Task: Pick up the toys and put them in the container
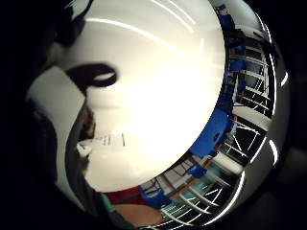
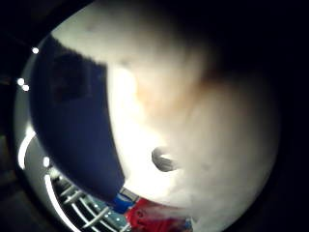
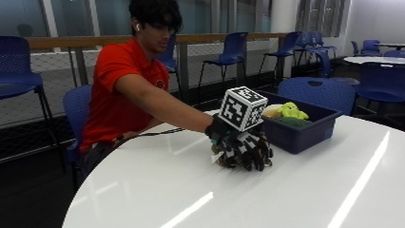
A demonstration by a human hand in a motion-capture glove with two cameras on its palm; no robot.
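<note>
Right beside the blue container (image 3: pixel 303 129) on the desk (image 3: pixel 190 190), the hand (image 3: pixel 244 148) curls around a pale fuzzy toy (image 2: pixel 193 121), so it's mid-pickup; next it needs lifting over the rim and dropping in.

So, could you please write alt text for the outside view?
A person's gloved right hand rests fingers-down on a white table, beside a blue container holding a yellow-green toy.
</note>
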